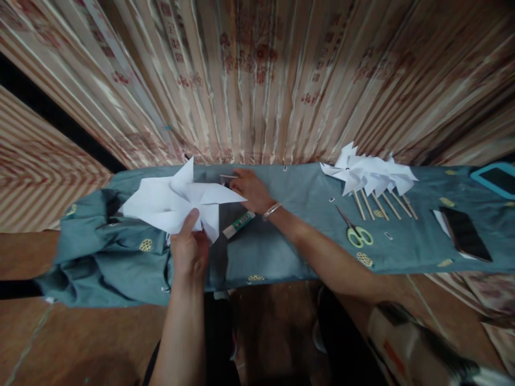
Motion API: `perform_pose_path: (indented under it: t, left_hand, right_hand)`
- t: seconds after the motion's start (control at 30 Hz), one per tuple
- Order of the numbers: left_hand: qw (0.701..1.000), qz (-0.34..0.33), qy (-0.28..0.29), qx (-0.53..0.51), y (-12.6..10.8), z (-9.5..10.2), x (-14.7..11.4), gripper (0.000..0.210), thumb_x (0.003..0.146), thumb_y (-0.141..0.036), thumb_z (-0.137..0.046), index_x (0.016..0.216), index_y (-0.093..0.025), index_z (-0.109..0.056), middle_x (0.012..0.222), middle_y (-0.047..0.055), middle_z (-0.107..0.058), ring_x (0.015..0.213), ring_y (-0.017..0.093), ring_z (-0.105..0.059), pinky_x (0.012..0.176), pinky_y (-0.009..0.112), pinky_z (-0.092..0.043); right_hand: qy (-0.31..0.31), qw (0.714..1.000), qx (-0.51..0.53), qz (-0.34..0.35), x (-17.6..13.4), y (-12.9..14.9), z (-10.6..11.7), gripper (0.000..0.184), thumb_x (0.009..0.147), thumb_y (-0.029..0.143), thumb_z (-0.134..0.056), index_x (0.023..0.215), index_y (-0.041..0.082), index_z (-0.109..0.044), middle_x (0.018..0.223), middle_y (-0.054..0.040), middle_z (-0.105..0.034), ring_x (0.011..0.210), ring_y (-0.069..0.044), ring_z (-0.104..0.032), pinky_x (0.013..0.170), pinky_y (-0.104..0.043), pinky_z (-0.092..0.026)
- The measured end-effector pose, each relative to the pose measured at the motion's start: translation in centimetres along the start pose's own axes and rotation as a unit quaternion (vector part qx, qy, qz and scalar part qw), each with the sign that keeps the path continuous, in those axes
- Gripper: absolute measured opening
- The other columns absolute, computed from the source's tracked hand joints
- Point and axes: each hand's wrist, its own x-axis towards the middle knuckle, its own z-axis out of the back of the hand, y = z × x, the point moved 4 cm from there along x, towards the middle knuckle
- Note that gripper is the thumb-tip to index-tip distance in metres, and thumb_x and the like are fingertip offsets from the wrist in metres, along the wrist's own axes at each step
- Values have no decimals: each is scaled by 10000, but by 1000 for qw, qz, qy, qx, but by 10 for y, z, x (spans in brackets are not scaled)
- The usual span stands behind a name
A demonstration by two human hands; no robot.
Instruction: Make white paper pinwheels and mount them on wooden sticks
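Observation:
My left hand pinches a white paper pinwheel near its middle, thumb on top. More white folded paper lies under or behind it, to the left. Beyond the pinwheel's right tip, my right hand, with a bracelet at the wrist, has its fingers bent together at a small pale-edged thing. What that thing is does not show clearly. A green and white glue stick lies between the two hands on the grey-green cloth.
Several finished white pinwheels on wooden sticks lie in a row to the right. Green-handled scissors, a dark phone over white paper and a blue-framed device are there too. A patterned curtain hangs behind.

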Motion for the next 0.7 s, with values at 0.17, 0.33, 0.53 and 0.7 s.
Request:
perform_pose_path:
  t: [0.17, 0.33, 0.53, 0.7]
  left_hand:
    - [1000, -17, 0, 14, -6, 3, 1, 310, 651, -76, -732, 927, -210, -689, 1018, 0, -758, 1094, 180, -676, 1010, 293, -519]
    - [1000, -16, 16, 7, -5, 0, -1, 401, 662, -48, -708, 1027, -211, -675, 1118, 19, -737, 1149, 204, -653, 1084, 376, -468]
    - [1000, -8, 10, 11, -3, 0, -1, 375, 706, -33, -677, 1031, -220, -690, 1141, 14, -735, 1135, 197, -661, 1044, 340, -505]
    - [999, -1, 15, 28, -2, -1, -1, 394, 717, -37, -678, 1044, -255, -694, 1143, -12, -738, 1152, 185, -652, 1012, 307, -527]
  right_hand:
    - [87, 986, -133, 42, 30, 0, -26, 242, 924, 122, -509, 998, 102, -738, 1321, -193, -569, 1321, -304, -405, 994, -410, -434]
    - [111, 979, -168, 24, 42, 0, -34, 292, 955, 151, -450, 1039, 102, -725, 1227, -202, -634, 1233, -324, -496, 907, -432, -477]
    - [124, 976, -179, 21, 52, 0, -38, 331, 975, 145, -396, 1065, 117, -714, 1119, -165, -703, 1121, -292, -587, 883, -413, -494]
    - [121, 976, -178, 26, 51, -2, -40, 286, 956, 137, -441, 1062, 101, -704, 1118, -160, -705, 1100, -291, -604, 877, -409, -498]
